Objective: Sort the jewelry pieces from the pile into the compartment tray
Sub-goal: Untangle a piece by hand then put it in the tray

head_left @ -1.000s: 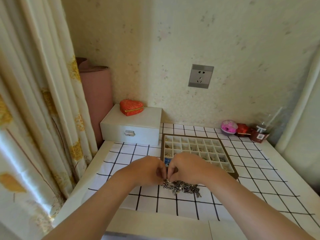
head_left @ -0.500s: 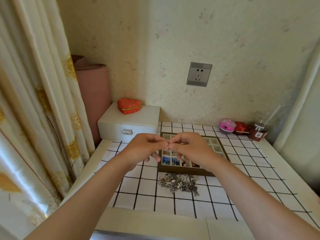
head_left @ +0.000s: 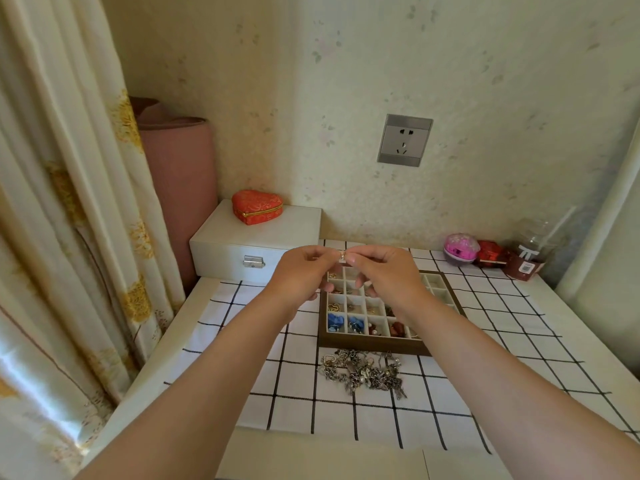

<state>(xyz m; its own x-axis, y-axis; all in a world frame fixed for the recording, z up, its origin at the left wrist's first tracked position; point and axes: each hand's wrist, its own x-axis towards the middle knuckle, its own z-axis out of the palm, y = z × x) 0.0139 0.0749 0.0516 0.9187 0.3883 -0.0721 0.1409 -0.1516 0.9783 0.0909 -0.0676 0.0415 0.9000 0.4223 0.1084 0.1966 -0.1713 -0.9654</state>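
A tangled pile of silvery jewelry [head_left: 362,372] lies on the checked cloth just in front of the compartment tray [head_left: 374,346], a brown-framed grid holding small pieces, blue ones at its near left. Above the tray's far left part, my left hand [head_left: 298,280] and my right hand [head_left: 384,275] meet fingertip to fingertip. Both pinch one small silvery jewelry piece [head_left: 342,256] held in the air between them. My hands and forearms hide much of the tray's middle.
A white jewelry box [head_left: 256,244] with a red heart-shaped case [head_left: 257,206] on top stands at the back left. A pink ball [head_left: 460,248], a red box [head_left: 490,252] and a bottle [head_left: 530,258] sit at the back right. A curtain [head_left: 59,202] hangs left.
My hands rose from the pile, carrying a small piece, and now hold it higher over the tray's far part. The camera tilted so the whole pile shows.
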